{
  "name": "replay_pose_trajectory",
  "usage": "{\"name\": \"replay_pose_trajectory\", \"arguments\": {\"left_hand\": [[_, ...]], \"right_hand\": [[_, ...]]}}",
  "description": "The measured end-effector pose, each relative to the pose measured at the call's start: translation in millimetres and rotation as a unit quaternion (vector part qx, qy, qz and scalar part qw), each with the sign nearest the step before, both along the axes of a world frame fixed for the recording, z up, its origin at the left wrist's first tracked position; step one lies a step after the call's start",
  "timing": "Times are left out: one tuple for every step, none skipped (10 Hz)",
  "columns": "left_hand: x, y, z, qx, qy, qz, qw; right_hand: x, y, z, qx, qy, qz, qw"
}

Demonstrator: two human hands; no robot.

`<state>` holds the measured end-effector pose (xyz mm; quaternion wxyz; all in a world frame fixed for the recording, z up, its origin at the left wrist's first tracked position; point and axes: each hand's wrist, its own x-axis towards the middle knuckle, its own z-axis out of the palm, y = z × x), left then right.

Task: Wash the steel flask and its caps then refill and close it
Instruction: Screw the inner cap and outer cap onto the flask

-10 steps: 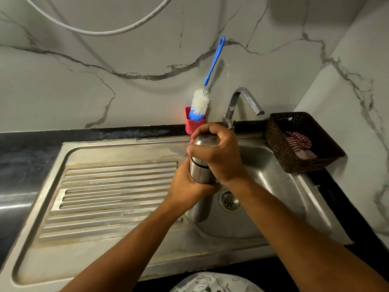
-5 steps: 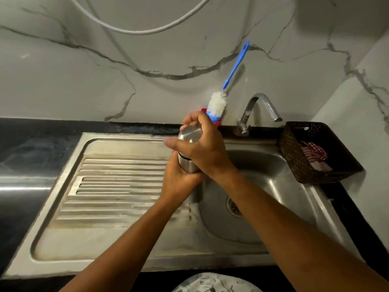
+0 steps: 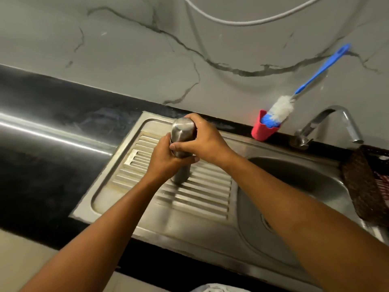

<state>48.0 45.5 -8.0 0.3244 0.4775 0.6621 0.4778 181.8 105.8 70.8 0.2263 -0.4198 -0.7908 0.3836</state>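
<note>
Item: steel flask (image 3: 182,131), one, upright over the ribbed drainboard (image 3: 202,199) of a stainless sink, left of the basin (image 3: 294,182); its base reaches the ribs, but it cannot be told whether it rests on them or is held just clear. Left hand (image 3: 165,160): wrapped round the middle of the flask from the left, fingers curled close together about the body, their tips showing on its right side. Right hand (image 3: 205,142): closed over the domed upper part of the flask, fingers curled round the far side at the top, thumb laid across the near face just above the left hand. The two hands touch one another at the flask. Both forearms are bare and enter from the lower edge. Surroundings: curved steel tap (image 3: 330,121) at the back rim of the basin; red cup (image 3: 263,130) against the wall, left of the tap, holding a bottle brush (image 3: 281,108) with a white and blue head and a blue handle leaning up to the right against the wall; brown woven basket (image 3: 361,182) at the right edge, partly cut off, with red checked cloth (image 3: 382,184) inside; black counter (image 3: 52,127) to the left of the sink; grey-veined marble wall (image 3: 126,49); white cable (image 3: 252,21) looping across the wall at the top.
</note>
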Motion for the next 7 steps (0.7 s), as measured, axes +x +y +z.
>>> {"name": "replay_pose_trajectory", "arguments": {"left_hand": [[-11.3, 1.1, 1.2, -0.001, 0.003, 0.01, 1.0], [-17.6, 2.5, -1.3, 0.002, -0.001, 0.013, 1.0], [-19.1, 2.1, -6.8, 0.005, 0.0, 0.019, 1.0], [-18.3, 0.0, -8.5, 0.005, -0.012, 0.015, 1.0], [-19.7, -4.8, -6.9, 0.001, -0.013, 0.008, 1.0], [-22.0, -12.8, -4.0, -0.014, -0.001, 0.008, 1.0], [-21.6, -25.3, 3.7, -0.018, 0.021, 0.014, 1.0]], "right_hand": [[-15.7, 4.4, -3.9, 0.012, -0.004, -0.002, 1.0], [-24.5, 8.1, -6.2, 0.021, -0.013, -0.001, 1.0], [-27.8, 9.4, -8.2, 0.013, -0.02, 0.011, 1.0], [-25.6, 8.6, -6.8, -0.009, -0.022, 0.028, 0.999], [-20.0, 6.9, 0.5, -0.032, -0.035, 0.04, 0.998], [-9.6, 2.2, 8.4, -0.057, -0.041, 0.041, 0.997], [2.1, -5.4, 17.0, -0.045, -0.046, 0.032, 0.997]]}}
